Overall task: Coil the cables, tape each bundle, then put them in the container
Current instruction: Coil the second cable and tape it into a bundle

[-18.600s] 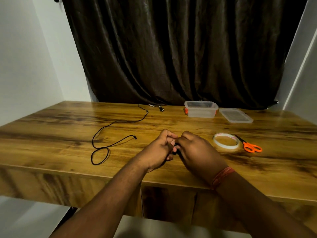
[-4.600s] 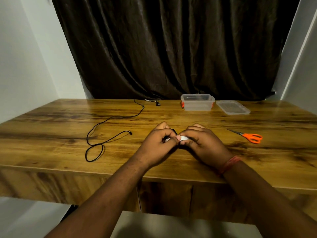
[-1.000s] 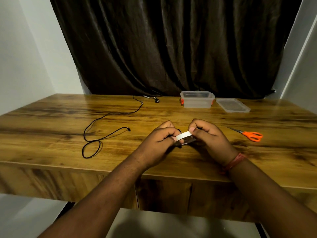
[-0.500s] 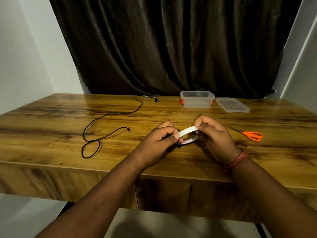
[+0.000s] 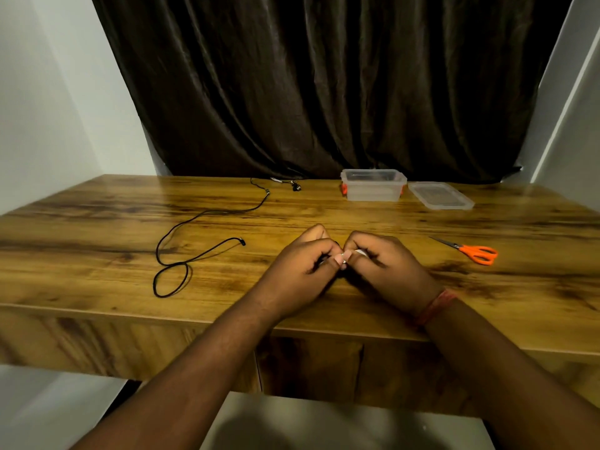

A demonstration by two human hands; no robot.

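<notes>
Both hands, the left hand [image 5: 303, 264] and right hand [image 5: 386, 271], pinch white tape [image 5: 360, 252] around a mostly hidden cable bundle at mid-frame above the bench [image 5: 97, 254]; press it down snugly, overlapping itself, before reaching for the clear container [image 5: 373, 190] at upper centre.

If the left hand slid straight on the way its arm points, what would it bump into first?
Almost at once, the right hand: the left hand aims up and to the right, and their fingertips already meet around a bit of white tape.
</notes>
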